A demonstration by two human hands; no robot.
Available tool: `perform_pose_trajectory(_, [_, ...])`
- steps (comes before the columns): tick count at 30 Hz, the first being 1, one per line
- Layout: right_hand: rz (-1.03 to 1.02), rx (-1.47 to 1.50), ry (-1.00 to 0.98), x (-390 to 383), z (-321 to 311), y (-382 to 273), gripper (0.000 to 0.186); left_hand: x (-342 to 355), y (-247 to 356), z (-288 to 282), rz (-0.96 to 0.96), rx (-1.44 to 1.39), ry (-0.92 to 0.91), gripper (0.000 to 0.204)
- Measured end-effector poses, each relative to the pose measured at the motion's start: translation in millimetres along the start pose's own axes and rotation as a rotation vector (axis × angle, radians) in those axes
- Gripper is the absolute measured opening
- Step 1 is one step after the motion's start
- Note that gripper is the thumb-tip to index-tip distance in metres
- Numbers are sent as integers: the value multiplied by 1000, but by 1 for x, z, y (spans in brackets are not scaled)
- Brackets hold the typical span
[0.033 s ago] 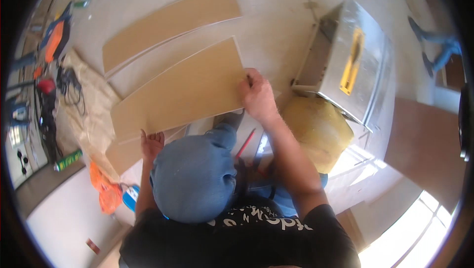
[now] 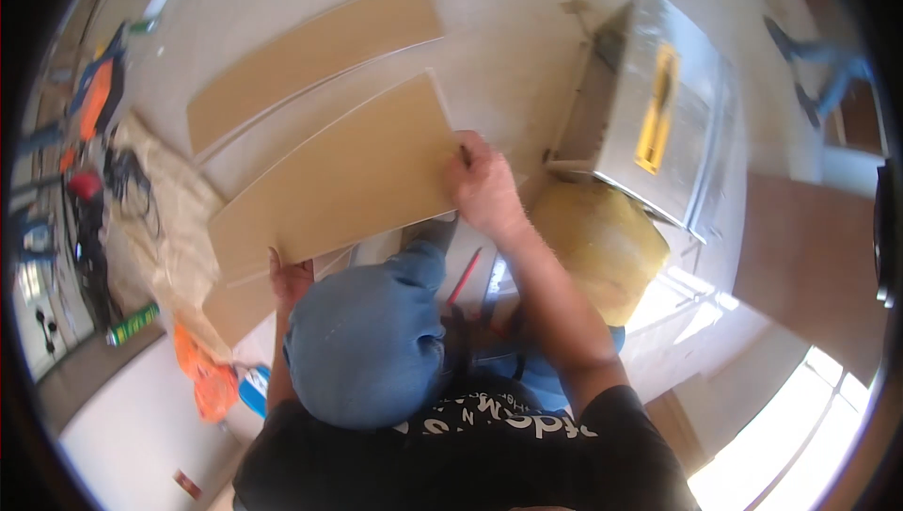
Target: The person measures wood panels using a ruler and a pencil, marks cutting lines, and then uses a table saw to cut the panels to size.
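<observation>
A flat brown board [image 2: 339, 167] with pale edges lies slantwise in front of my knees. My right hand [image 2: 484, 186] is closed at its right end, with the fingers curled. A small dark spot shows between those fingers; I cannot make out what it is. At the near left corner, my left hand [image 2: 290, 276] grips the board's edge, thumb on top and the fingers partly hidden beneath. Beyond lies a second, narrower brown board [image 2: 315, 59]. Part of another brown piece [image 2: 246, 309] shows under the near left corner.
On the right stand a metal box [image 2: 691, 106] with a yellow level-like tool [image 2: 658, 111] and a yellow rounded container [image 2: 602, 247]. A red pencil-like stick [image 2: 466, 276] lies between my legs. Left are brown paper [image 2: 160, 200], a black cable [image 2: 132, 177] and an orange bag [image 2: 212, 384]. Someone's legs [image 2: 828, 78] show far right.
The fingers of my left hand have closed in under the board's edge. The whole view has shifted slightly; my right hand keeps its place at the board's right end.
</observation>
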State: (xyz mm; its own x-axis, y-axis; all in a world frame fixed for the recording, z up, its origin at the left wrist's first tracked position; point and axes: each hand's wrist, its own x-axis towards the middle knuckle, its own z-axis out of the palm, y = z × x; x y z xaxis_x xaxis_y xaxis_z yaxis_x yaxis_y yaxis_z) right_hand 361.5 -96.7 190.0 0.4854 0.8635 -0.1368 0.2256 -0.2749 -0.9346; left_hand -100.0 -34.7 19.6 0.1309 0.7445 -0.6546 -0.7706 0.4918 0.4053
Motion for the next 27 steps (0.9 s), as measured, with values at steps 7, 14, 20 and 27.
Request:
perform_pose_trajectory(7, [-320,-779,559,8,-77,-55,45,69,-17,161,58,164,-303,39])
perform_pose_trajectory(14, [-533,-1260,463,95,-135,-34,47,166,-41,401,55,466,-385,37])
perform_pose_trajectory(20, [-185,-1227,588,169,-193,-8,32,246,-139,532,-88,477,-448,29])
perform_pose_trajectory(27, [-57,-1144,682,184,-215,35,52,273,-207,544,-202,540,-516,29])
